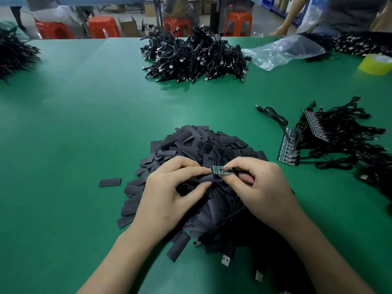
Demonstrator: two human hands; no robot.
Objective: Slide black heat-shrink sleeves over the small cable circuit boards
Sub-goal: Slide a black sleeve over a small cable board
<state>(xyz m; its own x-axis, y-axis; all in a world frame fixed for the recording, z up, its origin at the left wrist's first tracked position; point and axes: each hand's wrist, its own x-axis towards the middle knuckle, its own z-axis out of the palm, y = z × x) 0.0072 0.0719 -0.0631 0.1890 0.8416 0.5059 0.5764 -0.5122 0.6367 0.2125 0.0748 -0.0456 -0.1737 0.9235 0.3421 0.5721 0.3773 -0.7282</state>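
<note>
A small green circuit board [219,169] on a black cable is pinched in my right hand [261,187], just above a heap of flat black heat-shrink sleeves [203,145] in the middle of the green table. My left hand [169,192] meets it from the left, its index finger and thumb pinching a black sleeve [209,179] just under the board's free end. The board is bare along its visible length. The cable's USB plug [198,242] lies near the table's front edge.
A panel of joined boards with cables [307,136] lies to the right. A big pile of black USB cables [195,58] sits at the back, beside a clear plastic bag [282,49] and yellow-green tape [376,64]. Another person's arm [284,24] reaches in far right.
</note>
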